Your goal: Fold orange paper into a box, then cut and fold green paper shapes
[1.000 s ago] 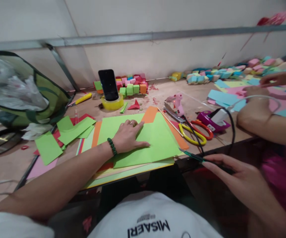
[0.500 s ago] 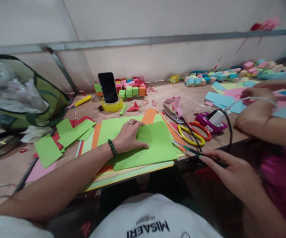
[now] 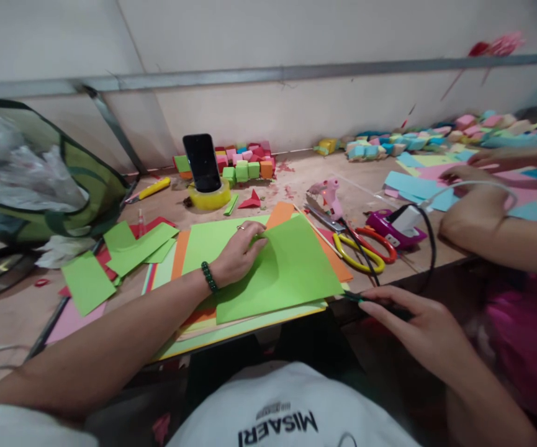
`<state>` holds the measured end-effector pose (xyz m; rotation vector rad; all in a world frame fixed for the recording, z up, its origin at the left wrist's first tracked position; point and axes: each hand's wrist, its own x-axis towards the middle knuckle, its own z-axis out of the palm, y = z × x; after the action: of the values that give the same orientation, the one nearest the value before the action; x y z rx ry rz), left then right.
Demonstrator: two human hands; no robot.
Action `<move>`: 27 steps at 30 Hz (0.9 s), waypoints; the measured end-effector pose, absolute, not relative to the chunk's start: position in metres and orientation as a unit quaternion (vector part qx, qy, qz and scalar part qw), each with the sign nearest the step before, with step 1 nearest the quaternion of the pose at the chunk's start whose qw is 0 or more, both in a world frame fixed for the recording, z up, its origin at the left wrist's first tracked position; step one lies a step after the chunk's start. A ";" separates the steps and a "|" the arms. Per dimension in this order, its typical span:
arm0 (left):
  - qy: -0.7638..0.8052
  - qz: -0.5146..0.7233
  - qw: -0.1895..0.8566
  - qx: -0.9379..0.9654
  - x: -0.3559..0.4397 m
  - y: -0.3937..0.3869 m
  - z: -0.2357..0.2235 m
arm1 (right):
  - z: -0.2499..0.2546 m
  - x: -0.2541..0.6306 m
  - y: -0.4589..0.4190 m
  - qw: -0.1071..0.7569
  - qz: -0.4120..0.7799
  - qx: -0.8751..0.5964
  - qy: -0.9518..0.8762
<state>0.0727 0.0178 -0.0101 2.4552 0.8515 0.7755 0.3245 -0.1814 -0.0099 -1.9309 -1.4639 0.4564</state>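
A bright green sheet of paper [image 3: 291, 267] lies on a stack of coloured papers [image 3: 259, 329] at the table's front edge. My left hand [image 3: 243, 248] is at the sheet's upper left, its thumb and fingers drawn together at the paper; exactly how the fingertips grip it is hard to see. At the sheet's right corner, my right hand [image 3: 417, 316] pinches a slim dark green tool [image 3: 354, 297] with its tip at the paper edge. Its kind is not clear, since the fingers cover most of it.
Scissors with yellow and red handles [image 3: 359, 261], a pink glue gun [image 3: 331, 197] and a purple power socket [image 3: 396, 230] lie right. A phone [image 3: 202, 162] leans on a tape roll [image 3: 210, 195]. Green paper pieces [image 3: 89, 282] lie left. A co-worker's arm [image 3: 487, 214] is at right.
My left thumb has drawn back from the green sheet toward the fingers. The sheet's right corner has shifted right, and my right hand has moved slightly left with the tool.
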 end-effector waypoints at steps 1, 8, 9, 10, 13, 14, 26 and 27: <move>0.308 0.274 0.213 0.886 0.073 0.018 -0.011 | -0.010 0.321 -0.181 0.326 0.194 -0.726 -0.573; 0.297 0.127 0.151 0.934 0.063 0.007 -0.003 | -0.018 0.312 -0.178 0.322 0.184 -0.667 -0.646; 0.272 0.081 0.136 0.949 0.058 0.005 -0.001 | -0.019 0.311 -0.178 0.325 0.178 -0.660 -0.654; 0.242 0.039 0.127 0.961 0.053 0.004 0.000 | -0.020 0.311 -0.178 0.327 0.173 -0.654 -0.660; 0.182 -0.027 0.130 0.974 0.040 0.003 -0.001 | -0.022 0.307 -0.177 0.318 0.177 -0.648 -0.669; 0.180 -0.034 0.130 0.975 0.037 0.003 -0.002 | -0.023 0.305 -0.177 0.316 0.181 -0.647 -0.670; 0.188 -0.025 0.121 0.974 0.036 0.002 -0.007 | -0.017 0.309 -0.180 0.306 0.187 -0.657 -0.663; 0.188 -0.022 0.123 0.974 0.036 0.002 -0.006 | -0.017 0.309 -0.180 0.308 0.184 -0.656 -0.665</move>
<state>0.0360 0.0021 -0.0063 2.8415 0.5498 -0.0643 0.3093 -0.1797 -0.0171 -1.7336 -1.7573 0.4855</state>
